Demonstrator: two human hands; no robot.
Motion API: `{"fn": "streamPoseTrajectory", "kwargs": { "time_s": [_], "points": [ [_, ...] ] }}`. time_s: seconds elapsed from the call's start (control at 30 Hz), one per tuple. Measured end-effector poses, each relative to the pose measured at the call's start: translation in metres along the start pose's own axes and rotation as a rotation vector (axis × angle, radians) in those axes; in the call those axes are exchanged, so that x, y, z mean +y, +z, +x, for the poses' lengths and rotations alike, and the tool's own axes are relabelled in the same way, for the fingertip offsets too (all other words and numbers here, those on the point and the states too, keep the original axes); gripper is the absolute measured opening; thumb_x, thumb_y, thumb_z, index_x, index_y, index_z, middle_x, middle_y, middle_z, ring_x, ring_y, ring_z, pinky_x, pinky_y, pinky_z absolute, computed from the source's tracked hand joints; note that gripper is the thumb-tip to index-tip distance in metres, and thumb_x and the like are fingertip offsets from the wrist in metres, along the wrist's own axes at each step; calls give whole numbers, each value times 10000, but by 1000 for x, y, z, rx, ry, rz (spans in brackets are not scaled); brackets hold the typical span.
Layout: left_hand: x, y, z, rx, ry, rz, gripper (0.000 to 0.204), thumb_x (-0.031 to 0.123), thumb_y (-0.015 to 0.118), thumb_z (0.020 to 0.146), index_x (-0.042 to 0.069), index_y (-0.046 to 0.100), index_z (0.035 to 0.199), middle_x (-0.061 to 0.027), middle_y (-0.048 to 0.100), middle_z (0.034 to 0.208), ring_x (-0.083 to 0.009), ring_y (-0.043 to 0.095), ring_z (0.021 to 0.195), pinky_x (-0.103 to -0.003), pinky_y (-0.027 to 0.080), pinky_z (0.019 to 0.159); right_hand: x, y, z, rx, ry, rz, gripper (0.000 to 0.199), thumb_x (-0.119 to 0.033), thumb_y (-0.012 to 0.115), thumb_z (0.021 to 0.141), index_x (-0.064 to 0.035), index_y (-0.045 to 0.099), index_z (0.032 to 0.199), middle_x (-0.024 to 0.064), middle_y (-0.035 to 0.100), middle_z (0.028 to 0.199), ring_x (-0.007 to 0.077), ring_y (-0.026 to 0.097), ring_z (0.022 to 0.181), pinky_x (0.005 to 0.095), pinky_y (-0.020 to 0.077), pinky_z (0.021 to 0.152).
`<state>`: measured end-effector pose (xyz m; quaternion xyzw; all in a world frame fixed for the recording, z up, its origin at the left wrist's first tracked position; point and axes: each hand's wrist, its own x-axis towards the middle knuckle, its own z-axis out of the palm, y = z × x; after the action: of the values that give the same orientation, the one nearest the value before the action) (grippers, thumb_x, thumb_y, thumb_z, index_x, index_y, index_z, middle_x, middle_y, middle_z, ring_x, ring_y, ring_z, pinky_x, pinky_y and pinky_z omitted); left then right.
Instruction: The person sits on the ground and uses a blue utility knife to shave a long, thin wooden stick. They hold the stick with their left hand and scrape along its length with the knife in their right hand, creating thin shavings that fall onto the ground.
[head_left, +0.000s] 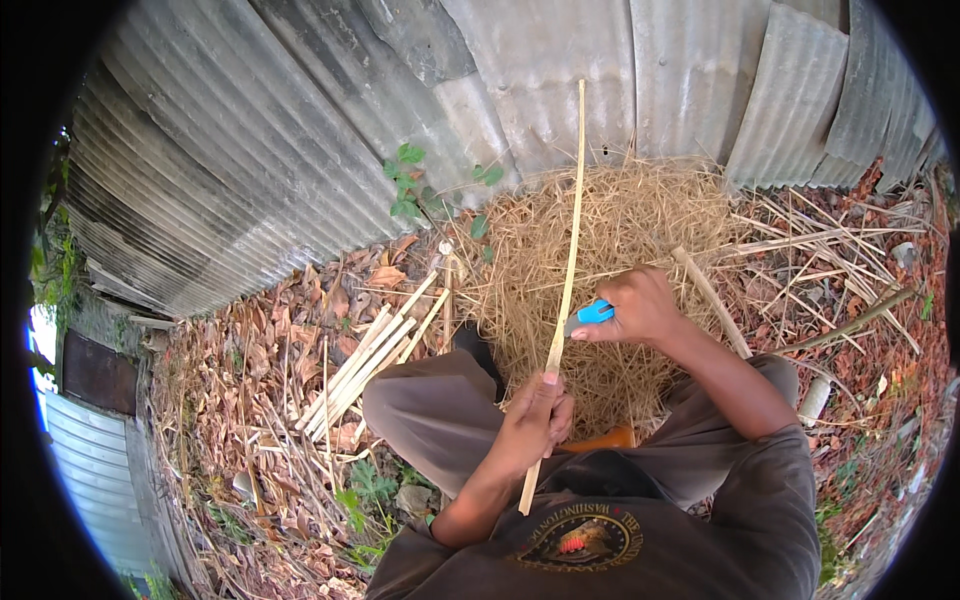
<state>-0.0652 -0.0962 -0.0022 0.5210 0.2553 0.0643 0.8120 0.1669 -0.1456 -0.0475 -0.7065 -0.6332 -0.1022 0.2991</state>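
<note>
A long, thin, pale strip that looks like split bamboo (573,240) runs from near my waist up past the pile of shavings. My left hand (540,415) is wrapped round its lower part, and a short end sticks out below the fist. In my right hand (641,305) is a knife with a blue handle (596,312). Its dark blade lies against the strip, a little above my left hand. Most of the right-hand fingers are curled round the handle. Beneath the strip spreads a heap of thin, straw-coloured shavings (640,215).
Split pale sticks (365,365) lie bundled left of my bent knee. Several loose sticks (820,240) and a thicker pole (712,300) lie to the right. Corrugated metal sheets (540,80) form a wall ahead. Dry leaves (280,350) cover the ground at left. Something orange (605,439) rests between my legs.
</note>
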Motion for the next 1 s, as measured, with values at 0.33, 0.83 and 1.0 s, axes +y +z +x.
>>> {"fn": "streamPoseTrajectory", "kwargs": {
  "time_s": [0.33,0.83,1.0],
  "points": [
    [-2,11,-19,-39,-90,180,312,367,283,1039,111,355,875,16,356,565,-48,319,425,-194,287,345,61,-8,11,-74,520,-138,801,-827,426,751,-73,603,544,72,524,447,257,573,448,405,447,440],
    [3,-2,-11,108,166,107,336,350,293,1040,92,372,839,13,366,541,-57,328,385,-205,303,338,-12,-16,2,-27,74,17,710,-781,536,727,-104,548,511,56,494,434,248,540,386,375,426,405],
    [-2,10,-10,60,102,121,339,351,302,1038,84,373,843,-1,377,546,-62,331,396,-202,295,329,-19,-13,-1,30,-4,53,716,-797,525,716,-115,487,500,45,477,439,242,520,379,379,418,410]
  ]
}}
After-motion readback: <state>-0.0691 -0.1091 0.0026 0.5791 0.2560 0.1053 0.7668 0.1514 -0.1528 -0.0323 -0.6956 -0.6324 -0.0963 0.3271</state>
